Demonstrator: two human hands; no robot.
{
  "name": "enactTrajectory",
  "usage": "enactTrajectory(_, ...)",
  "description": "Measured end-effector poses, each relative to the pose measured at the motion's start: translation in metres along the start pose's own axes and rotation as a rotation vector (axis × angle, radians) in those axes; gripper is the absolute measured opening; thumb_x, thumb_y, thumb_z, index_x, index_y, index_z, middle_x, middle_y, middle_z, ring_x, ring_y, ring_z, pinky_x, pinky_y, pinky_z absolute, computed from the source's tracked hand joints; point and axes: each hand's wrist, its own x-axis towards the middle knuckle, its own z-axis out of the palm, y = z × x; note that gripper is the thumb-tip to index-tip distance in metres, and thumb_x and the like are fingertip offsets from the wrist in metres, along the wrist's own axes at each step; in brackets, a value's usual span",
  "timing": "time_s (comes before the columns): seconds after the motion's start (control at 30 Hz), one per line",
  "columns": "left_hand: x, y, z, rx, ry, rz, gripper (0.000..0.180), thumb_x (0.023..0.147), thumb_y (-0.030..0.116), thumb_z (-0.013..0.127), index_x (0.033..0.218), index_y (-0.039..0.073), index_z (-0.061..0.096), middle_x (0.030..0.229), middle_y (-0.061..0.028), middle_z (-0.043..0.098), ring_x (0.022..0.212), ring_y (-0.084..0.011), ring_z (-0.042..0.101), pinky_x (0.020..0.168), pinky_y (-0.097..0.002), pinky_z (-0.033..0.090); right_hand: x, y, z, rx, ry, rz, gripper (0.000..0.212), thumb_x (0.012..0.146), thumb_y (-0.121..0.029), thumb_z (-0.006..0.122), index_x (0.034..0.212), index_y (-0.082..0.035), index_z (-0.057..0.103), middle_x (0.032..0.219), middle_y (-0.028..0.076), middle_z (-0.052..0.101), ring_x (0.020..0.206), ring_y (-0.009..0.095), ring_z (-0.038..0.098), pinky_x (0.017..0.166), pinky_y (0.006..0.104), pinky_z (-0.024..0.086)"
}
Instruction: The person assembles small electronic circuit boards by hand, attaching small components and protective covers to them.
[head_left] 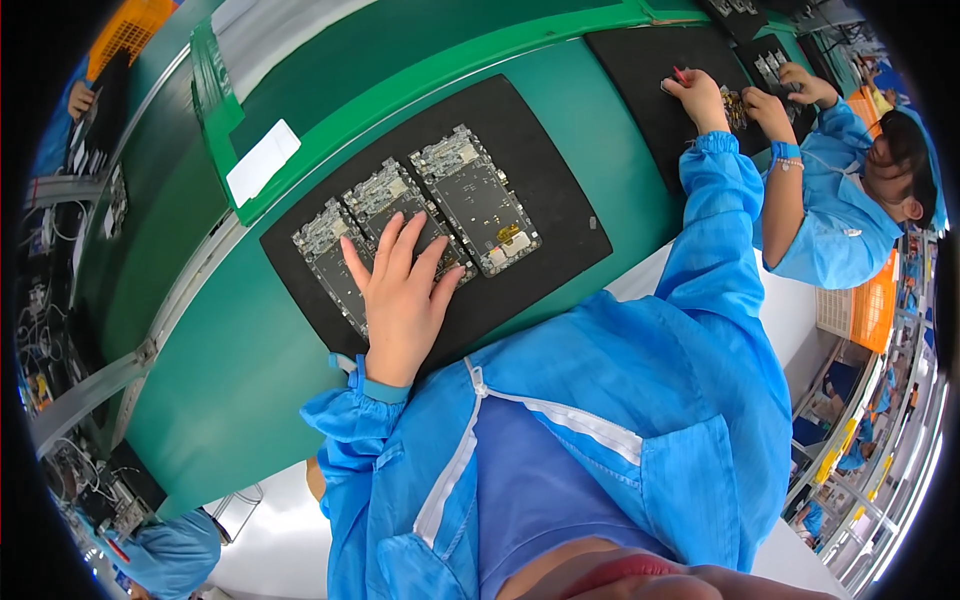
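Observation:
Three long circuit boards lie side by side on a black mat (545, 150). My left hand (400, 290) rests with fingers spread over the left circuit board (318, 235) and the middle circuit board (380, 190), covering part of both. Uncovered, the right circuit board (470, 195) has a gold-coloured patch near its lower end. My right arm reaches far to the right, where my right hand (697, 98) is closed on a small red thing (681, 75), mostly hidden by the fingers. Below that hand is a second black mat (640, 90).
A co-worker in blue (850, 200) sits at the right, both hands near small parts (735, 108) beside my right hand. Beyond the boards runs a green rail (400, 95) with a white card (262, 163). An orange crate (874, 300) stands at the far right.

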Motion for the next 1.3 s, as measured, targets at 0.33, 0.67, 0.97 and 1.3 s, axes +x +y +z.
enactTrajectory(0.33,-0.008,-0.005,-0.005,-0.033,0.005,-0.037,0.029,0.077,0.018,0.072,0.104,0.009,0.066,0.125,-0.0057,0.055,0.125,-0.0263,0.045,0.111,-0.0574,0.008,-0.001,0.007,-0.001,0.207,0.032,-0.023,0.023,0.076,-0.016,0.076,0.09,-0.001,0.066,0.08,0.003,0.067,0.072,0.011,0.06,0.067,0.024,0.047)
enactTrajectory(0.67,-0.01,-0.009,-0.01,-0.506,0.095,-0.134,0.026,0.079,0.009,0.069,0.104,0.006,0.064,0.116,-0.0089,0.058,0.101,-0.0256,0.059,0.089,-0.0375,0.046,-0.138,-0.176,0.007,0.639,-0.54,-0.517,0.006,0.092,-0.011,0.058,0.096,-0.008,0.059,0.081,-0.006,0.059,0.064,-0.001,0.044,0.053,0.0144,0.032)
enactTrajectory(0.97,-0.021,-0.025,-0.017,-1.542,-0.182,-0.581,0.019,0.089,0.005,0.062,0.105,-0.004,0.058,0.095,-0.0104,0.065,0.082,-0.0143,0.065,0.07,-0.0257,0.056,-0.236,-0.261,0.05,0.591,-1.03,-0.632,0.023,0.078,-0.004,0.072,0.096,-0.004,0.058,0.076,0.007,0.065,0.072,0.012,0.063,0.065,0.0245,0.049)
enactTrajectory(1.3,-0.031,-0.019,-0.008,-1.321,0.145,-0.573,0.018,0.084,-0.002,0.064,0.102,-0.002,0.06,0.094,-0.0068,0.066,0.087,-0.0118,0.065,0.074,-0.023,0.054,-0.233,-0.259,0.07,0.565,-1.049,-0.579,0.014,0.077,0.0,0.071,0.09,-0.001,0.065,0.084,0.003,0.065,0.076,0.007,0.057,0.067,0.0215,0.047)
